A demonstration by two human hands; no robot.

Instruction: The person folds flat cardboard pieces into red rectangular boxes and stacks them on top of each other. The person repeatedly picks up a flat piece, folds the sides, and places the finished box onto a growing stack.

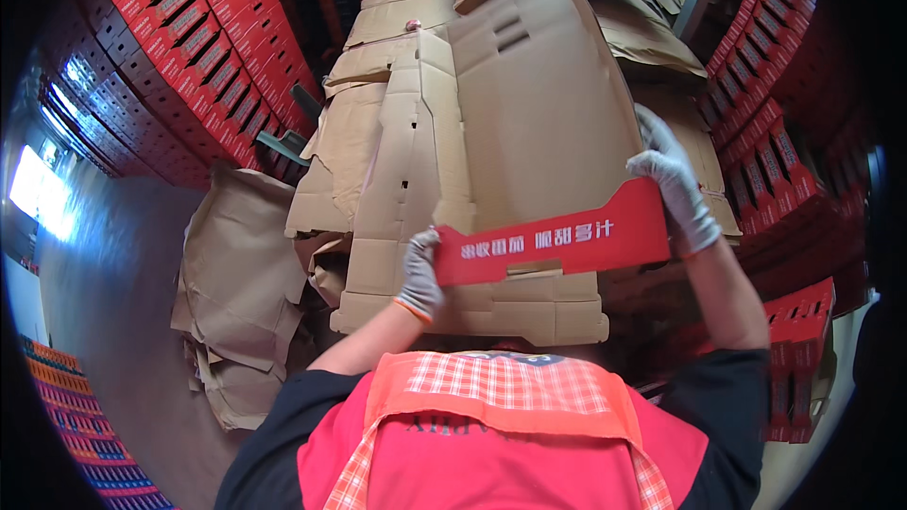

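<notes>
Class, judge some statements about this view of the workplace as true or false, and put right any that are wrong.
1. The left hand holds the left end of the red panel. True.
2. The right hand lies on the apron. False: the right hand is at the right edge of the brown cardboard sheet.
3. Both hands wear pale gloves. True.
4. The apron is plain blue. False: the apron is orange with a checked pattern.
5. Red stacks stand only on the left. False: there are red stacks on the left and on the right.
6. The red panel bears white lettering. True.
</notes>
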